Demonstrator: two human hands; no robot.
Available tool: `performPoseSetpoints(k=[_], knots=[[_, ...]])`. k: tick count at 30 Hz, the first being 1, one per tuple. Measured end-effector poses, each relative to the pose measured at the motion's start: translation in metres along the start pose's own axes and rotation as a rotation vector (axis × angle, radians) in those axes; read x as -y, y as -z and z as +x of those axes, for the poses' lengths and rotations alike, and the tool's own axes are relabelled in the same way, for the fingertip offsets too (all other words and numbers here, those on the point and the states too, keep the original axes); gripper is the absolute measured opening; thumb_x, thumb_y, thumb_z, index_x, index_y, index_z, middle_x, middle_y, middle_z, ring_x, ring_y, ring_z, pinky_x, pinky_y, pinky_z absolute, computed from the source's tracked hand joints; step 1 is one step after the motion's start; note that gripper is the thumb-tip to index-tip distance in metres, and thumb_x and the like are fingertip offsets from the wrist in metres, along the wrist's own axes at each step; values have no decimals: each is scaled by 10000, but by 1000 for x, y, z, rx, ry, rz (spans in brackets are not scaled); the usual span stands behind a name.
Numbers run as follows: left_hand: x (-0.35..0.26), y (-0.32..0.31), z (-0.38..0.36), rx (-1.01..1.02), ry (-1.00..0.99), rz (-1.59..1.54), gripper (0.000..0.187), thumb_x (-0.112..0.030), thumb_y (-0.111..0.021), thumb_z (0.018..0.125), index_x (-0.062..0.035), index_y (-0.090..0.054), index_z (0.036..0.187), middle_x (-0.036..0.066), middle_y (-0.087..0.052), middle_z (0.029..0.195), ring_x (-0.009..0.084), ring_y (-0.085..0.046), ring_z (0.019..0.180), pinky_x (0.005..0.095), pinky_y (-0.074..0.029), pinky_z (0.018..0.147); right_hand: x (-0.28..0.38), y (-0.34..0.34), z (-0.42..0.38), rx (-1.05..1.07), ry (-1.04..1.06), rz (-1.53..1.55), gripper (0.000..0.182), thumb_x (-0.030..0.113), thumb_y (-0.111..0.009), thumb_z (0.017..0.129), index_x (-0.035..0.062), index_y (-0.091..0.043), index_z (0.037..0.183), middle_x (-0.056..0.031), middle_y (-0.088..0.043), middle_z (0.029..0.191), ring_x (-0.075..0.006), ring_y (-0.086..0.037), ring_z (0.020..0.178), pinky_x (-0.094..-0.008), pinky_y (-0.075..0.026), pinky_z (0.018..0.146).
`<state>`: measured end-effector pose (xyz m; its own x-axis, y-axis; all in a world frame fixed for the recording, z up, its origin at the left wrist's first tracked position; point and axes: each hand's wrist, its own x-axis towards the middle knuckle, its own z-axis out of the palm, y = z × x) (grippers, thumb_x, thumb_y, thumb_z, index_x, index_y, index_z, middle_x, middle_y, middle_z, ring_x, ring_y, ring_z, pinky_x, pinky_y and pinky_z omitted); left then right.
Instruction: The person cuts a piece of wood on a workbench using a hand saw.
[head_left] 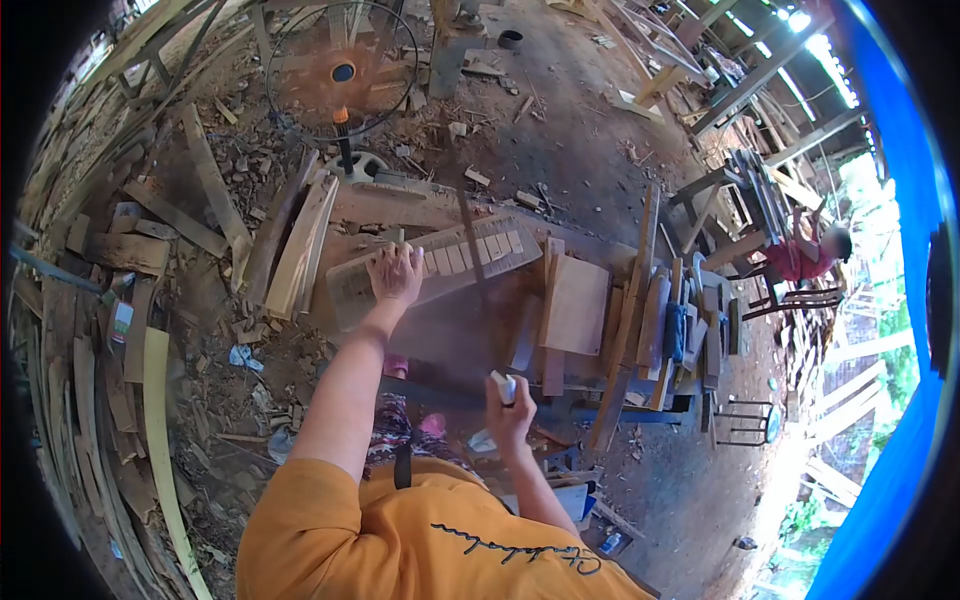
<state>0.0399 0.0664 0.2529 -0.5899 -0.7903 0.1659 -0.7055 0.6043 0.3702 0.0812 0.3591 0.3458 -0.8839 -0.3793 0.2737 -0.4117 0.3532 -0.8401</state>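
My left hand [397, 272] lies with its fingers spread on a long, pale wooden board [350, 287]. A row of light rectangular pieces or panels [470, 252] runs along this board, to the right of the hand. My right hand [510, 420] is closed around a small white object [505, 387] with a dark part, held low in front of my body, apart from the board. What kind of object it is, I cannot make out. A thin dark strip [470, 235] crosses over the board, blurred.
A round fan [343, 73] stands beyond the board. Planks [305, 240] lie to its left. At right are a flat wooden panel [577, 305], stacked boards [655, 320] and a stool [748, 423]. Another person [800, 258] sits farther right. Wood scraps cover the ground.
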Motion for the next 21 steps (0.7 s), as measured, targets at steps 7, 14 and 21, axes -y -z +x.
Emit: performPoseSetpoints(k=[7,14,21], knots=[[-2,22,-18,89,-215,2,437,-526,-635,857,-158,-603,1091,46,-579,1224,276,-500,1196,548,-338,995,-43,39,-31,12,-160,63,173,134,-732,893,26,-599,903,-109,-620,704,-165,-565,593,-317,-472,578],[-3,18,-44,-1,-440,-71,455,-259,-775,760,-144,-560,1144,100,-578,1101,291,-549,1083,461,-416,895,-76,85,-110,-19,-277,-36,192,145,-744,884,41,-583,873,-27,-591,665,-95,-512,582,-286,-435,536],[-4,22,-48,94,-380,-124,487,-244,-750,774,-144,-552,1208,88,-606,1079,322,-570,1015,460,-443,892,-51,85,-112,-58,-354,-86,189,155,-741,890,42,-590,877,-33,-591,657,-89,-516,572,-290,-422,515]])
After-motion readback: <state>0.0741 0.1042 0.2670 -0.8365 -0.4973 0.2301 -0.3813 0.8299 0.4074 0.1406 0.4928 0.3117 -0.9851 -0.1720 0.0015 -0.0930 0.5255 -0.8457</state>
